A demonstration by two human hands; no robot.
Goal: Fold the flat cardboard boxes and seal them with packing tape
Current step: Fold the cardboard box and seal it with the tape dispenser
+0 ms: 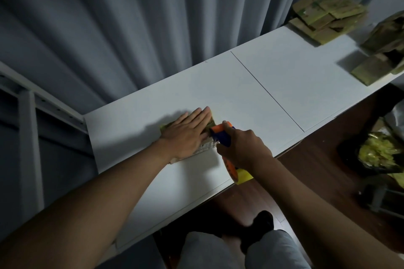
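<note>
Sealing was under way: the left hand (185,135) lay flat, pressing the box (203,148) beneath it; the right hand (242,150) gripped the tape dispenser (223,135) beside it, which next likely needed drawing along the seam.

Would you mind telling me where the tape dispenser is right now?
In the head view, the tape dispenser is near the table's front edge, gripped by the right hand, just right of the box under the flat left hand.

Dim home room, grey curtains (131,28), white table (251,85), wooden floor (317,181)
</note>
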